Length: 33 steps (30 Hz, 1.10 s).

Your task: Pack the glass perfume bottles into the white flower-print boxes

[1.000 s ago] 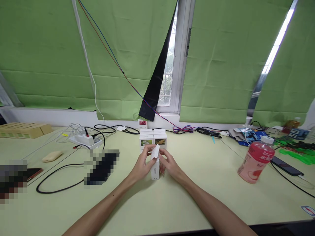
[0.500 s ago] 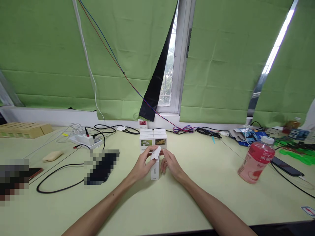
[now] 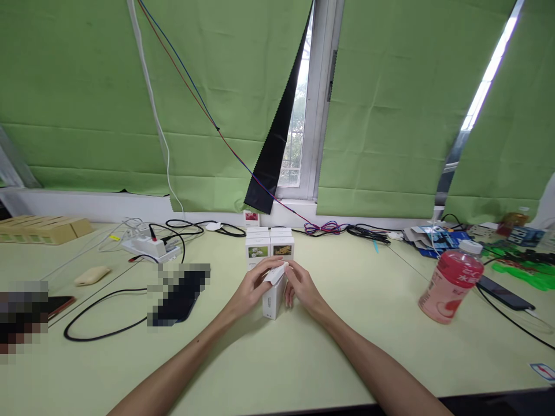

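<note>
A small white cardboard box (image 3: 270, 300) stands upright on the table, turned slightly, with its top flap raised. My left hand (image 3: 250, 290) grips it from the left, thumb on the near side by the flap and fingers over the top. From the right, my right hand (image 3: 302, 287) pinches the flap's corner, its lower fingers curled beside the box. Just behind are white boxes with flower pictures, among them one with white blossoms (image 3: 258, 252) and one with yellow blossoms (image 3: 282, 251). The inside of the held box is hidden.
A pink drink bottle (image 3: 451, 283) stands to the right, near a phone (image 3: 506, 293). On the left lie a dark phone (image 3: 180, 296), a cable loop and a cream-coloured case (image 3: 92, 275). A power strip (image 3: 151, 248) and bundled cables (image 3: 368, 233) run along the back.
The box has turned a little, showing more of its right side. My right hand has closed in on the top flap, and my left fingers reach further across the top.
</note>
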Tool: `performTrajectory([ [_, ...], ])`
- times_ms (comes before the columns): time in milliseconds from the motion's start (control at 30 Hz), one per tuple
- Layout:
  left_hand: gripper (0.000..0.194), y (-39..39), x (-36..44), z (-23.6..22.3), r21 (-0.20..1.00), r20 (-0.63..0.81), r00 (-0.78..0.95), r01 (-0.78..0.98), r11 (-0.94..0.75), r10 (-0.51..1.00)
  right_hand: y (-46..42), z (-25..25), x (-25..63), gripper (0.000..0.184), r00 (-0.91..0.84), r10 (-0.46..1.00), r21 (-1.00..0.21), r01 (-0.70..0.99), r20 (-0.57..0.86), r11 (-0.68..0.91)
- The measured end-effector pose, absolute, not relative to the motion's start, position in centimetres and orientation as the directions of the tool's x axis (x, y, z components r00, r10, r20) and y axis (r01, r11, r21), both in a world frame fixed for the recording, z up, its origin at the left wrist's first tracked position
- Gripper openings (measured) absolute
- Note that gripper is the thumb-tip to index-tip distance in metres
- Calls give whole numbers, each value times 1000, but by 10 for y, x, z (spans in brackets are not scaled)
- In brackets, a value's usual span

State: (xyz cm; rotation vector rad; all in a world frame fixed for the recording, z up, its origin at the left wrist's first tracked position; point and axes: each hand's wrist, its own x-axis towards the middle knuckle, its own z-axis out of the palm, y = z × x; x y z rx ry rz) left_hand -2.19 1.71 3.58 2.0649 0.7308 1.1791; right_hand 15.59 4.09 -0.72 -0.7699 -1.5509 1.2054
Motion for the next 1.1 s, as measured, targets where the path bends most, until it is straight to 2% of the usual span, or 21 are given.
performTrajectory([
  [333,39,24,-25,30,777,496,431,167,-607,753,39,-5,160,52,-224,888,-908,28,401,417],
  [733,26,26,-24,32,786,524,294,193,-587,799,37,1,167,49,-147,858,-841,173,492,512],
  [867,26,26,-23,31,841,470,251,164,-516,846,38,1,169,48,-142,848,-822,210,510,529],
  [1100,31,30,-21,25,959,281,155,-27,-281,947,36,1,170,45,-128,829,-785,270,545,558],
])
